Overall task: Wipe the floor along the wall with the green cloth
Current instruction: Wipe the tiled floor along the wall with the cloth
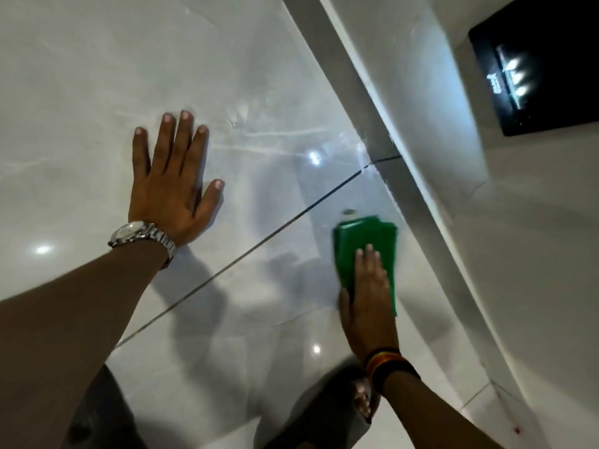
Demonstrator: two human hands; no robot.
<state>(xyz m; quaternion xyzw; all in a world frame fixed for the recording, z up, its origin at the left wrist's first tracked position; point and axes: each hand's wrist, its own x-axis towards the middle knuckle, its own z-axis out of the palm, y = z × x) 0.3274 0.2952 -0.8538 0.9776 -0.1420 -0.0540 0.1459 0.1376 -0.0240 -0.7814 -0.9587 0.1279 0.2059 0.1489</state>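
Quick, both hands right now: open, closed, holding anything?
Left hand: open, flat on the tiled floor, holding nothing.
Right hand: open, pressing flat on the green cloth against the floor.

The left hand (pixel 171 186) is seen spread flat, palm down, at centre left of the frame, its arm (pixel 81 319) extended from the lower left; the right hand (pixel 366 296) is laid flat, fingers straight, lower right of centre.
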